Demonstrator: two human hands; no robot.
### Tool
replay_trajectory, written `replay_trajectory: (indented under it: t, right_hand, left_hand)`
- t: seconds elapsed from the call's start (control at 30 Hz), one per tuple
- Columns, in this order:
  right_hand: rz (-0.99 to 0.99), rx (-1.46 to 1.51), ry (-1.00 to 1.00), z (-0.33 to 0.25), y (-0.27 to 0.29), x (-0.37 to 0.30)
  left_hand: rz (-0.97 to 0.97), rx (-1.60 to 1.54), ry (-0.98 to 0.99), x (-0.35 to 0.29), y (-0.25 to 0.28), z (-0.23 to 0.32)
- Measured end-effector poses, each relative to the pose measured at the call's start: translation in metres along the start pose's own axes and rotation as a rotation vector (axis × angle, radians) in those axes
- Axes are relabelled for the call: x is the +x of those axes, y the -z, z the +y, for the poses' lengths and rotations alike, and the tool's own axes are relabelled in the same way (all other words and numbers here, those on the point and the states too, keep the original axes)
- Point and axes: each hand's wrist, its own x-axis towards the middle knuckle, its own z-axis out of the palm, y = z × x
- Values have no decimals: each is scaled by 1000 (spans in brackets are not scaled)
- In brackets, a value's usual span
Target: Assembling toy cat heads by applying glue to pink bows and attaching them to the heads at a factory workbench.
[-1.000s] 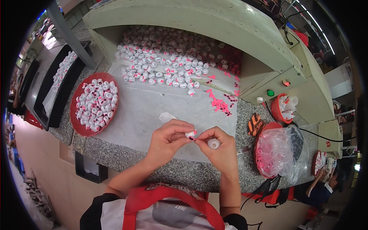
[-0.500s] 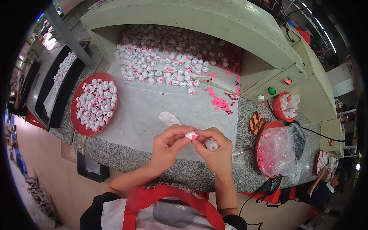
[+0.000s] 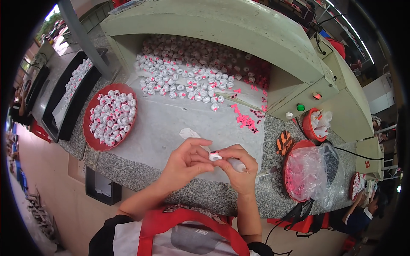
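Observation:
Between the thumb and fingers of my right hand (image 3: 244, 177) sits a small white rounded piece (image 3: 215, 157) with a dark and pink spot on top. The same hand keeps a small translucent squeeze bottle (image 3: 237, 164) tucked against its palm, nozzle pointing right. My left hand (image 3: 181, 162) is open just left of the piece, thumb and fingers apart; whether a fingertip touches it I cannot tell. Beyond the hands a crumpled white cloth (image 3: 189, 133) lies on the white sheet (image 3: 158, 123). Many similar white pieces (image 3: 188, 83) with pink bits are spread farther back.
A pale green hooded cabinet (image 3: 222, 21) arches over the back. Loose pink pieces (image 3: 244, 118) lie at right. A red bowl (image 3: 88, 130) of white pieces stands left, near a black tray (image 3: 64, 128). At right are a plastic-covered red bowl (image 3: 294, 197) and an orange cup (image 3: 308, 133).
My left hand has let go of the white piece and its fingers have spread. The piece has turned in my right hand, and a dark spot now shows. The view has shifted slightly.

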Motion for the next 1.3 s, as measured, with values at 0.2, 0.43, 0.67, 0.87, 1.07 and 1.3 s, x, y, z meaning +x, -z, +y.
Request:
replay_trajectory:
  t: [0.2, 0.43, 0.67, 0.87, 1.07, 1.3]
  right_hand:
    - [-36, 379, -255, -5, -15, -1]
    - [2, 434, -372, 8, -52, 5]
    - [25, 199, -532, 23, -82, 13]
    - [62, 96, -588, 17, -47, 2]
    - [157, 64, -480, 14, -20, -22]
    - [200, 100, -269, 2, -10, -7]
  left_hand:
    - [-27, 203, -107, -12, 10, 7]
    - [89, 131, -133, -14, 43, -2]
    - [707, 832, -360, -5, 148, 24]
    - [770, 1452, -777, 71, 112, 27]
    - [508, 1570, -207, 163, 80, -40]
    - [356, 1386, -381, 133, 92, -38]
